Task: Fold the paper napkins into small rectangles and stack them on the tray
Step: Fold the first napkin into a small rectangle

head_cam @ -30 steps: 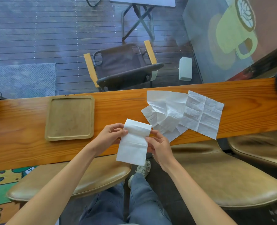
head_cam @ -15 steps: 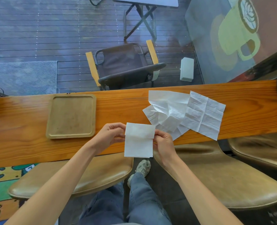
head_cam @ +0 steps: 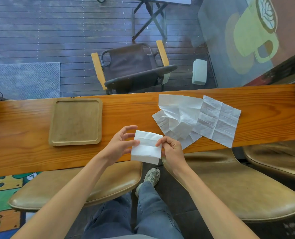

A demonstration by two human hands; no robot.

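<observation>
Head view, looking down over a long wooden counter [head_cam: 255, 102] with both forearms reaching in from the bottom edge.

Folded napkin [head_cam: 146, 147]: white, partly folded, with a crease band running across its upper half. It is held at the near edge of the counter, its lower edge overhanging the gap between two stools.

Left hand [head_cam: 120, 145]: the thumb presses against the napkin's left edge. The other fingers are spread and only lightly curved, raised off the paper above the thumb. Whether any finger sits behind the sheet cannot be told.

Right hand [head_cam: 171, 147]: thumb and forefinger pinch the napkin's right edge about halfway down; the remaining fingers are curled behind.

Tray [head_cam: 76, 121]: square, wooden, with rounded corners and a raised rim. It lies flat on the counter to the left of the hands, near the left hand but apart from it. No napkin lies on it.

Loose napkins: a crumpled unfolded napkin [head_cam: 177, 116] lies on the counter just beyond and to the right of the right hand. A flat creased napkin [head_cam: 218, 120] lies to its right, the two overlapping at their shared edge.

Surroundings: tan padded stools [head_cam: 238, 192] stand below the counter. A folding chair [head_cam: 131, 66] with wooden armrests stands on the decking past the counter's far edge.
</observation>
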